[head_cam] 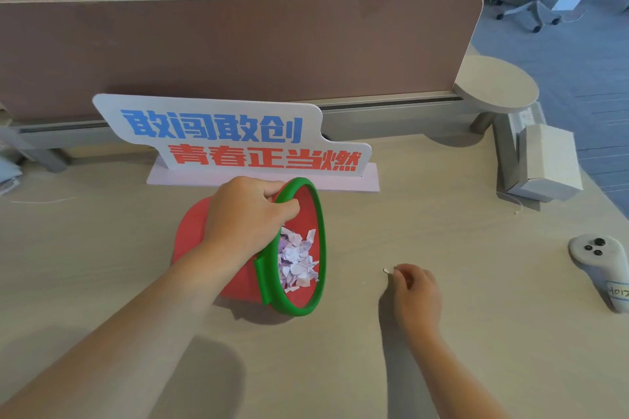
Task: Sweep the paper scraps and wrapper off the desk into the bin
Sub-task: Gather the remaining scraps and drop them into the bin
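A small red bin (pixel 190 241) with a green rim (pixel 321 248) lies tipped on its side on the desk, its mouth facing right. Inside it sits a heap of white and purple paper scraps (pixel 297 258). My left hand (pixel 245 218) grips the top of the green rim, fingers curled over the edge. To the right of the bin my right hand (pixel 417 289) pinches a tiny paper scrap (pixel 387 270) between thumb and fingertips, just above the desk surface. No wrapper is in view.
A white sign (pixel 231 136) with blue and red characters stands behind the bin on a pale base. A brown divider panel (pixel 238 48) closes the desk's far side. At the right lie a grey controller (pixel 599 265) and a cardboard box (pixel 548 160).
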Tool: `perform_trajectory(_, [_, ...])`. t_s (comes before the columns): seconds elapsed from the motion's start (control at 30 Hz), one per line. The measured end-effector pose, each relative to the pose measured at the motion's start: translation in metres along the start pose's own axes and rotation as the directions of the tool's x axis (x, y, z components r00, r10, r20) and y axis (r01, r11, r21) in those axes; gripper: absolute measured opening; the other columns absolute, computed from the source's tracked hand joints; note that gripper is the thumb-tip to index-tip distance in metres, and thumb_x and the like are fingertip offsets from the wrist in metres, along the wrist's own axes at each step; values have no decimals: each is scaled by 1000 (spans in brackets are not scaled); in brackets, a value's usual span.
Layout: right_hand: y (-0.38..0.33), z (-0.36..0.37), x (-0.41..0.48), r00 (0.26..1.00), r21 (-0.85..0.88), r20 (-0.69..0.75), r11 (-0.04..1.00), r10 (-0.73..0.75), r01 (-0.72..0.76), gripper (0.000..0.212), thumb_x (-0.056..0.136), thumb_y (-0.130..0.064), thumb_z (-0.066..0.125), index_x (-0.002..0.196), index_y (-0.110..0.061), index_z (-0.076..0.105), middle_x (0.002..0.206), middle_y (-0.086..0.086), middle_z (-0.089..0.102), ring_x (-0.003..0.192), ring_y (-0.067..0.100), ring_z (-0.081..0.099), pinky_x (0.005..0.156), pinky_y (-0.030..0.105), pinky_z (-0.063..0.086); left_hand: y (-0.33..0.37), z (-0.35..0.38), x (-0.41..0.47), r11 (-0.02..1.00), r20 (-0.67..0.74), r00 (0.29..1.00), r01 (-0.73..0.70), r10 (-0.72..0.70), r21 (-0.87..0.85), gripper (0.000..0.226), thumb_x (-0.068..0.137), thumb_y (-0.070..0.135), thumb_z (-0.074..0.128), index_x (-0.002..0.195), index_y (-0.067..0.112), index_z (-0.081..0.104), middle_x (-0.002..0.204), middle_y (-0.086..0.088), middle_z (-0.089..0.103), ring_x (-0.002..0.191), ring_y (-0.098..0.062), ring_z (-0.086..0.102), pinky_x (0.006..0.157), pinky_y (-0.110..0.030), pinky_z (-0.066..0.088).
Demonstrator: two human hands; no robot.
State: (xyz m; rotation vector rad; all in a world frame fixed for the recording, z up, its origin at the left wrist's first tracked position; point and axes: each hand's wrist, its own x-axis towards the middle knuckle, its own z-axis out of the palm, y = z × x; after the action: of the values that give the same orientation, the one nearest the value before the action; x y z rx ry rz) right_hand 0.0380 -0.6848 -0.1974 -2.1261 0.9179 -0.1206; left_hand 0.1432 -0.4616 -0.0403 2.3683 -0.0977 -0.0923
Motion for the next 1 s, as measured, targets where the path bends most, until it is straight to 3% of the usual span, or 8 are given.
perform_trajectory(0.13, [3, 6, 2, 996, -37, 77, 998, -50, 53, 17, 86, -20, 61, 98, -10, 65, 97, 2, 54, 86, 17, 54, 76, 24, 35, -1, 5, 1, 999, 5, 1000, -20, 20, 31, 19, 76, 28, 70, 80, 11, 77, 58, -16, 62, 52, -18, 48, 53, -33, 46])
perform_trajectory(0.4, [1, 26, -12, 980, -139, 132, 976, -147, 165, 18, 84, -22, 64, 98, -12, 66, 96, 4, 59, 94, 21, 54, 77, 25, 40, 3, 6, 2, 1000, 21, 1000, -17, 16, 20, 16, 77, 26, 70, 80, 13, 79, 57, -17, 61, 50, -15, 47, 51, -29, 42])
perform_trajectory(0.57, [2, 36, -20, 961, -180, 94, 945, -259, 272, 9, 85, -10, 62, 87, -5, 69, 85, 11, 65, 85, 29, 57, 67, 27, 38, 5, 6, 0, 1000, 25, 1000, -16, 16, 18, 14, 78, 26, 71, 79, 16, 79, 61, -17, 66, 52, -20, 51, 54, -32, 47])
perform_trajectory(0.7, [1, 40, -20, 949, -278, 93, 907, -302, 316, 9, 75, 4, 62, 78, -3, 68, 77, 12, 63, 77, 33, 59, 60, 28, 39, 4, 5, 0, 1000, 26, 1000, -10, 9, 25, 16, 78, 27, 70, 79, 14, 78, 66, -15, 71, 70, -32, 66, 65, -41, 54])
perform_trajectory(0.83, [-9, 42, -15, 936, -437, 245, 832, -254, 340, 19, 77, -2, 50, 92, -7, 60, 95, 7, 57, 93, 26, 53, 74, 29, 42, 3, 4, -1, 1000, 34, 999, -8, 7, 8, 10, 78, 27, 70, 76, 22, 78, 69, -13, 72, 73, -32, 67, 66, -41, 55])
perform_trajectory(0.9, [-14, 38, -13, 959, -324, 226, 915, -171, 239, 16, 76, -1, 48, 84, -11, 58, 90, 3, 55, 89, 24, 52, 67, 28, 41, 4, 3, -3, 1000, 34, 999, -7, 7, -5, 7, 78, 27, 70, 74, 27, 76, 68, -14, 72, 71, -32, 67, 66, -41, 54])
perform_trajectory(0.93, [-17, 31, -11, 982, -179, 165, 977, -87, 117, 16, 76, 1, 48, 77, -13, 56, 82, 1, 55, 83, 24, 52, 60, 28, 38, 4, 2, -3, 1000, 31, 999, -4, 5, -14, 8, 78, 27, 70, 74, 26, 77, 66, -14, 71, 66, -32, 65, 64, -41, 54])
perform_trajectory(1.0, [-25, 10, -4, 996, 134, 17, 987, 92, -94, 18, 81, 0, 48, 70, -12, 55, 66, -1, 53, 72, 24, 52, 51, 26, 34, 4, -1, -5, 999, 19, 1000, 1, -1, -34, 10, 77, 25, 71, 77, 19, 80, 62, -16, 68, 55, -25, 57, 59, -38, 52])
